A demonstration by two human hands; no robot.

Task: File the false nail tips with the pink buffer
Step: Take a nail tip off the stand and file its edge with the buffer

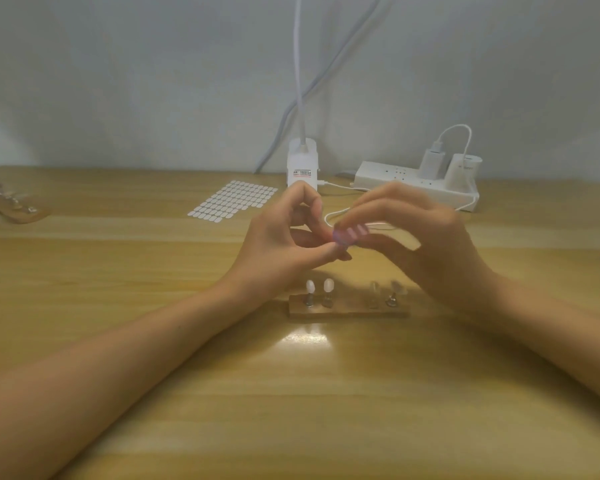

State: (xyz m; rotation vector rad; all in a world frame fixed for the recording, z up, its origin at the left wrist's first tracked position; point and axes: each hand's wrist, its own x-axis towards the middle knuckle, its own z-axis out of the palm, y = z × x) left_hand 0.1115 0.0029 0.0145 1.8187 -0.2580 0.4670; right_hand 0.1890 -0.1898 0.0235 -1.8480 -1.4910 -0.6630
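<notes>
Both hands meet above the table's middle. My right hand (420, 244) pinches a small pink buffer (342, 236), blurred by motion, between thumb and fingers. My left hand (284, 244) pinches something small at its thumb tip, against the buffer; it looks like a false nail tip but is mostly hidden. Just below the hands stands a wooden holder (349, 310). It carries two white nail tips (319, 286) on pegs at its left end and two clear nail tips (383, 291) at its right end.
A sheet of small oval stickers (232, 200) lies behind the hands. A white lamp base (302, 164), a power strip (395, 178) with plugs and a white cable (340, 213) sit at the back. A second wooden holder (14, 206) lies at far left.
</notes>
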